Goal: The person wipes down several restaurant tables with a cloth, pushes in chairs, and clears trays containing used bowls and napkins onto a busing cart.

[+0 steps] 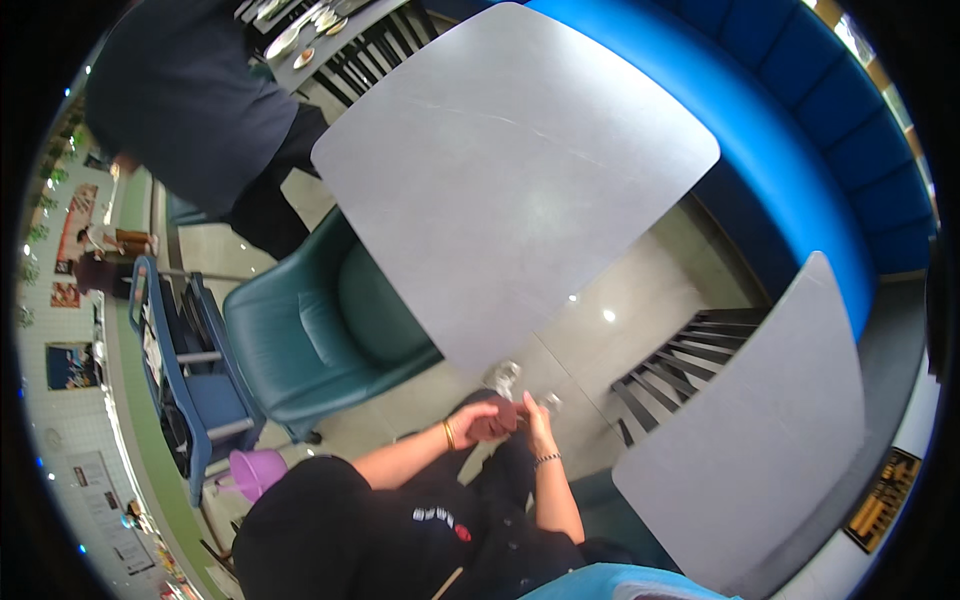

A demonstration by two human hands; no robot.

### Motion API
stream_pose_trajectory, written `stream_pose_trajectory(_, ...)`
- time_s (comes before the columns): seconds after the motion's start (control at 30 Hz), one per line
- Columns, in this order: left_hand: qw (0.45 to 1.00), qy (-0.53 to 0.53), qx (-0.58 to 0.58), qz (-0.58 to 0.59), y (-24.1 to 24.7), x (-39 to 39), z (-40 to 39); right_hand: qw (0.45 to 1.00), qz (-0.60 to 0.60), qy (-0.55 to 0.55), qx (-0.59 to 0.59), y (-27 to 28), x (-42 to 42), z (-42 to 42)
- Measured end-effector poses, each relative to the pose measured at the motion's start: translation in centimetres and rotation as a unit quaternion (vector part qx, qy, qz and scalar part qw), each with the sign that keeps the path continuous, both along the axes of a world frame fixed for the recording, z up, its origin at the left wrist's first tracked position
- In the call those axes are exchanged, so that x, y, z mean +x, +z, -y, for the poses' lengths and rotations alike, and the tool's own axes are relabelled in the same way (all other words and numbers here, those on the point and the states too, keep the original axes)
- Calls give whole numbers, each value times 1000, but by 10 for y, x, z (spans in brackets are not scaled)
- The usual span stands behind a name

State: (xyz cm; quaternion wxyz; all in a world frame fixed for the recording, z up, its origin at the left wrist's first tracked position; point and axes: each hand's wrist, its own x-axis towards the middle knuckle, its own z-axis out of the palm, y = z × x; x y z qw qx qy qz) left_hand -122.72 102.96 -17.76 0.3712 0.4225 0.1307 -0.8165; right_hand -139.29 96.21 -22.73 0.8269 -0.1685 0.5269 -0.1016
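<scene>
My left hand (484, 421), with a gold-coloured bracelet at the wrist, holds a bunched dark reddish-brown cloth (495, 421) in front of my body. Touching the cloth's far side is my right hand (537, 426), its thumb and fingers close around the edge; a dark beaded bracelet circles that wrist. Some clear, crinkled plastic (504, 375) shows just beyond the hands, near the corner of a grey table (517, 180). Whether the plastic is held cannot be told.
A green padded chair (330, 337) stands against the table. Left are a blue service cart (202, 405) and a purple bucket (256, 472). Another person (202, 112) leans at upper left near a table with dishes. A blue bench (750, 127) curves along the right; a second grey table (757, 450) stands lower right.
</scene>
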Motion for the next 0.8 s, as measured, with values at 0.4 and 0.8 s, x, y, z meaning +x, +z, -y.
stream_pose_trajectory(0.4, 968, 200, -111, 102, 132, 0, 20, 791, -29, 230, -566, 211, 55, 34)
stream_pose_trajectory(0.8, 908, 307, 45, 281, 61, 94, -82, 516, -51, 437, -735, 205, 120, 148)
